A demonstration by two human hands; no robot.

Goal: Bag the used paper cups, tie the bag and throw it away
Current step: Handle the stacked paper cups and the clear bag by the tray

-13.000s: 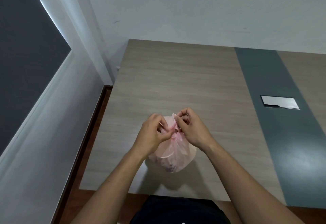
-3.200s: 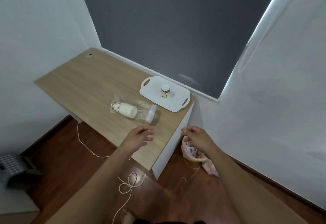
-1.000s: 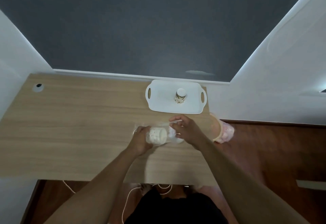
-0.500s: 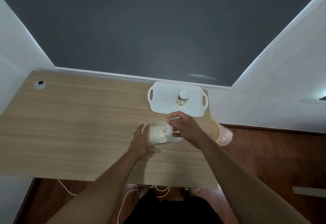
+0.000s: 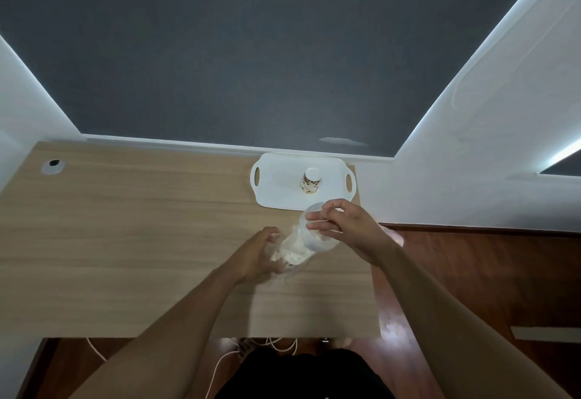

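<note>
Head view showed the clear bag (image 5: 309,236) held tilted over the table (image 5: 125,225), with a stack of paper cups (image 5: 294,252) inside it towards the lower end. The right hand (image 5: 349,232) pinched the bag's open rim between thumb and fingertips. The left hand (image 5: 254,257) was curled round the lower end, though blur kept me from making out its fingers well. From where I stood, the slippery film looked like the weak point. With the mouth held by a mere pinch it could slide free, and the stack could tip out onto the table or over its near edge. A lone cup (image 5: 311,182) stood upside down on the white tray (image 5: 270,194) just beyond the hands, apart from the bag. It could be forgotten, or toppled by a hasty reach.
</note>
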